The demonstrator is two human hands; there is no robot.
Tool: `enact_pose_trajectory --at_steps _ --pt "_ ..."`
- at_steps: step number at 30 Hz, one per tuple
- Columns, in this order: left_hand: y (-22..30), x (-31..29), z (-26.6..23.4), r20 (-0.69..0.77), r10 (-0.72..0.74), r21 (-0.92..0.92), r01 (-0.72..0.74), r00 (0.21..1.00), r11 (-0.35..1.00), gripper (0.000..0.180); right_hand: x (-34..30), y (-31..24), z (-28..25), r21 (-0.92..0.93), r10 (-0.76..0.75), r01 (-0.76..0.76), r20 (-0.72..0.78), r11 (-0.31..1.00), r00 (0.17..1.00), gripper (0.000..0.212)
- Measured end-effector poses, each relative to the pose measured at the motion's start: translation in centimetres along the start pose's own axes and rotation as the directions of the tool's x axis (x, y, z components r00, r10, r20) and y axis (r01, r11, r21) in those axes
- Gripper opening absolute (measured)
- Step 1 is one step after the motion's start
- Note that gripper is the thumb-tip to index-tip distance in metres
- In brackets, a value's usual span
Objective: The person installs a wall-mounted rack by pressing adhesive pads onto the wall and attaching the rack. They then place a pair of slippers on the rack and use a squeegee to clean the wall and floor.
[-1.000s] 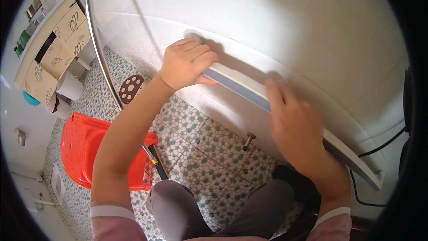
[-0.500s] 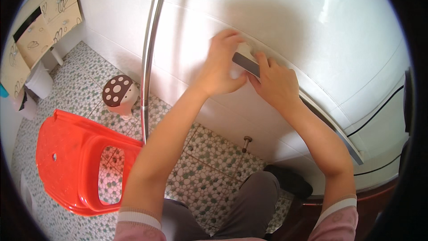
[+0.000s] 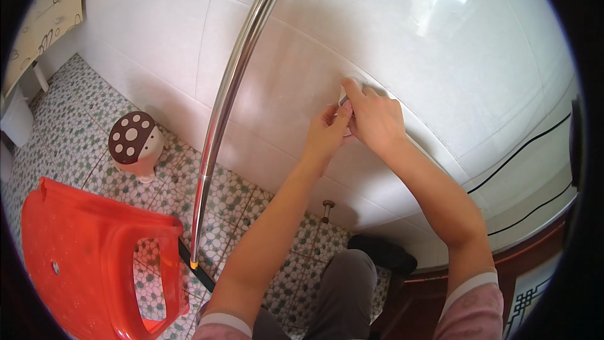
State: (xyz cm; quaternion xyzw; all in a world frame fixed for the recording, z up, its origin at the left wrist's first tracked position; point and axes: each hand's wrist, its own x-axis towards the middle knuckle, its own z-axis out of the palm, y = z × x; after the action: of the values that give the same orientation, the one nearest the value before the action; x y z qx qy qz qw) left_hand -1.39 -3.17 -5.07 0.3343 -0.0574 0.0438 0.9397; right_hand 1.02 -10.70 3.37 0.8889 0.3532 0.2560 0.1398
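The person's right hand (image 3: 377,116) is grasping a pale piece with a grey edge (image 3: 343,95), its fingers bending over it. The left hand (image 3: 326,127) is meeting it from below; overlapping fingers are hiding its hold, so whether it is gripping cannot be told. The piece is sitting just in front of the white tiled wall (image 3: 277,75), right of a chrome pole (image 3: 233,82). A red plastic stool (image 3: 82,245) is standing at lower left.

Floor (image 3: 69,119) tiled in green-and-white pebble pattern; red stool (image 3: 82,258), small spotted stool (image 3: 135,138) and white bin (image 3: 17,119) supported on it.
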Motion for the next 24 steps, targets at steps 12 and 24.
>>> enact_pose_trajectory --at_steps 12,24 --pt "-0.6 0.9 -0.7 0.062 0.071 -0.062 -0.067 0.996 0.996 0.047 0.7 0.2 0.5 0.088 -0.043 0.047 -0.038 0.995 0.998 0.026" --pt "-1.0 0.6 0.0 0.025 0.109 0.012 -0.11 0.994 0.994 0.047 0.3 0.6 0.5 0.095 -0.063 0.069 -0.064 0.993 0.996 0.02"
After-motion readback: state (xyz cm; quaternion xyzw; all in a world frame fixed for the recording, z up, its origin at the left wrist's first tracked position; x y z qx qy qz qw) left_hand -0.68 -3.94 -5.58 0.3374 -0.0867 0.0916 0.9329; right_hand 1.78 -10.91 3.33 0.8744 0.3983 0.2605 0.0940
